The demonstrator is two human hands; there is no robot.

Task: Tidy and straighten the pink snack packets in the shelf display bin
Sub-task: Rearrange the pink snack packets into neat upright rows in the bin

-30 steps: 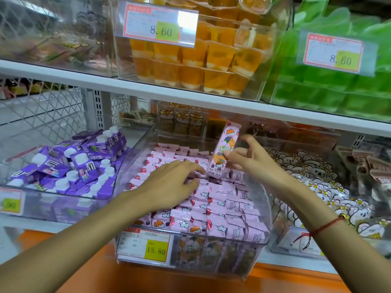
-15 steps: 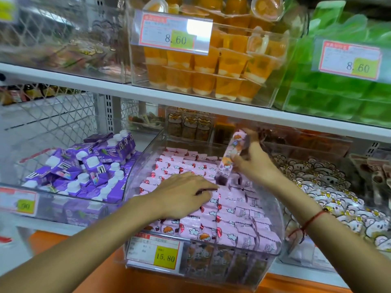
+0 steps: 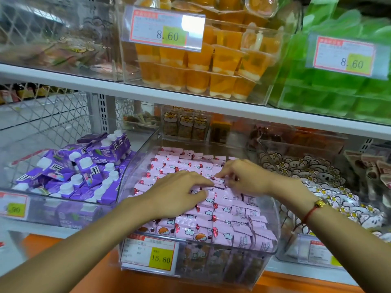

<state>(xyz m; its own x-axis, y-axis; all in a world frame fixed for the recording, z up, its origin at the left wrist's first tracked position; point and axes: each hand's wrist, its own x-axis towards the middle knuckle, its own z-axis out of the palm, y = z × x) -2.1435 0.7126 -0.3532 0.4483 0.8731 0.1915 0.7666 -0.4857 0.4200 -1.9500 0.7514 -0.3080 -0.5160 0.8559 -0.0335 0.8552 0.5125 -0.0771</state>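
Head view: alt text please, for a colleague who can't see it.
Both hands, left hand and right hand, rest on rows of pink snack packets in a clear display bin priced 15.80, purple cartons alongside.

White shelf board above the hands, carrying clear bins of orange jelly cups and green packs; wire mesh far left; purple cartons left; orange base below.

Both hands reach forward, left flat, right fingers curled.
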